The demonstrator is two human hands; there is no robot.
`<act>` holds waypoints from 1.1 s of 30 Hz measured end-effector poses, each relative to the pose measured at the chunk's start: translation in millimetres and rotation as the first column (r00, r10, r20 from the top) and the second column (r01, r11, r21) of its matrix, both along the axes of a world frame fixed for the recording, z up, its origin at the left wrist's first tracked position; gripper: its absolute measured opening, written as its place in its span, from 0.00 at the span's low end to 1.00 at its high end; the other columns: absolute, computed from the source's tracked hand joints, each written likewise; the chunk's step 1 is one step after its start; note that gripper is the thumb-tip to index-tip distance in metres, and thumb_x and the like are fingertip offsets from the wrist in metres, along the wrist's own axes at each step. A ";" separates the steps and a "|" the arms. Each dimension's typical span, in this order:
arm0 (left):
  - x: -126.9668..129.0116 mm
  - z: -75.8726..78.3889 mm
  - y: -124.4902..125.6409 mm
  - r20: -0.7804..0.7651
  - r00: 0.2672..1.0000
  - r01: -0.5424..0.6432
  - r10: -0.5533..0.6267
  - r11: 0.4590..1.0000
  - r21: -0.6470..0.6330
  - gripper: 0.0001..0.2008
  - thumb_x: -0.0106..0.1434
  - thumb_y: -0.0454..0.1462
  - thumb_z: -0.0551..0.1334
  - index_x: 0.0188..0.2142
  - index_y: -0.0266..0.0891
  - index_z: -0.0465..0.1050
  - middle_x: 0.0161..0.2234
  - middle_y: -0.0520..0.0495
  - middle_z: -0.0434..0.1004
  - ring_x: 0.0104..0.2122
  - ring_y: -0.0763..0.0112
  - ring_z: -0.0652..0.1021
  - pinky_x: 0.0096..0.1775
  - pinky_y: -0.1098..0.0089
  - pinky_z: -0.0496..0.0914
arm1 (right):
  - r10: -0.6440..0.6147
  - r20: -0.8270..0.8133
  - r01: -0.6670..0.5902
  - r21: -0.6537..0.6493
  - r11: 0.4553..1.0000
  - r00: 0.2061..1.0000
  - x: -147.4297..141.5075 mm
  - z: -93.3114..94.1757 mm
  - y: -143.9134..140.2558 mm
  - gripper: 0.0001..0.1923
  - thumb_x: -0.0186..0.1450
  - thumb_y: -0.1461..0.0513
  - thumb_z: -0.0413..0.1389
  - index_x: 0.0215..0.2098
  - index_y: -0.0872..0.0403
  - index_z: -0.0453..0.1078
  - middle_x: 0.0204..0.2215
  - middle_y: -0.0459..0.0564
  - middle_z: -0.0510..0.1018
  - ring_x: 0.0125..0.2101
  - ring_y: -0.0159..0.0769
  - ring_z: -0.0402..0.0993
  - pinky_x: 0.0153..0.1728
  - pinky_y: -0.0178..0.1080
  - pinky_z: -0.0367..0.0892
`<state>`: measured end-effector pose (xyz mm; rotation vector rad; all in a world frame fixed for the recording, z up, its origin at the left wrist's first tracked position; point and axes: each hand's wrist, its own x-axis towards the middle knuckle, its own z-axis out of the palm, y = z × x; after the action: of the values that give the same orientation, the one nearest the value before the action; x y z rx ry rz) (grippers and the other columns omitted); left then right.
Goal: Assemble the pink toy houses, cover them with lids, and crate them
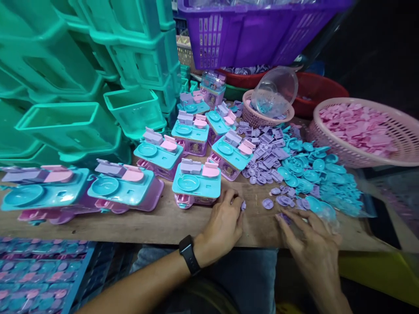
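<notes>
My left hand [226, 220], with a black watch on its wrist, rests on the wooden table, its fingers curled around a small purple plastic piece [243, 205]. Just behind it stands a toy kitchen sink unit [204, 185] with a turquoise top, a round basin and a pink and purple back. To the right, my right hand [310, 244] has its thumb and forefinger closing around another purple plastic piece [284, 218]. Its other fingers extend over loose parts. A round purple disc [267, 203] lies between both hands.
Several similar units, including one toy sink [122, 187], stand left and behind. Piles of purple parts [266, 148] and turquoise parts [306, 163] spread rightward. A pink basket [409, 148] holds pink parts. Green bins [65, 126] stack at left; a purple crate [242, 39] sits behind.
</notes>
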<state>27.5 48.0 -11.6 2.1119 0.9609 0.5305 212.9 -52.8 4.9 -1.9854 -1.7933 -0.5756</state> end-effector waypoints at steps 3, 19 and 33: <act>5.3 0.2 -4.3 0.019 0.999 0.031 -0.033 0.995 0.091 0.10 0.68 0.29 0.57 0.47 0.34 0.73 0.49 0.39 0.71 0.52 0.52 0.70 0.54 0.48 0.73 | 0.096 -0.208 -0.101 -0.013 0.995 0.973 -16.2 -4.1 4.4 0.16 0.76 0.55 0.51 0.42 0.53 0.79 0.37 0.51 0.82 0.38 0.43 0.79 0.40 0.44 0.65; 20.0 6.1 -5.2 0.093 0.992 0.079 -0.086 0.994 0.078 0.10 0.66 0.28 0.59 0.43 0.39 0.77 0.41 0.45 0.79 0.45 0.57 0.73 0.50 0.51 0.71 | -0.212 -0.787 0.127 -0.169 0.977 0.579 -32.6 -3.6 13.3 0.14 0.61 0.49 0.61 0.35 0.47 0.83 0.31 0.47 0.86 0.30 0.43 0.84 0.27 0.36 0.77; 46.5 9.5 -12.9 0.426 0.897 0.089 -0.119 0.992 0.089 0.23 0.69 0.27 0.58 0.62 0.42 0.63 0.53 0.49 0.77 0.52 0.67 0.74 0.56 0.65 0.72 | -0.201 -0.886 0.111 -0.170 0.979 0.419 8.2 12.3 8.2 0.20 0.53 0.48 0.68 0.38 0.51 0.84 0.41 0.55 0.86 0.41 0.51 0.84 0.44 0.48 0.80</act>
<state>74.0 35.1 -2.1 1.9694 0.5788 0.9392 221.1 -44.6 17.1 -1.9074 -0.9248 0.5231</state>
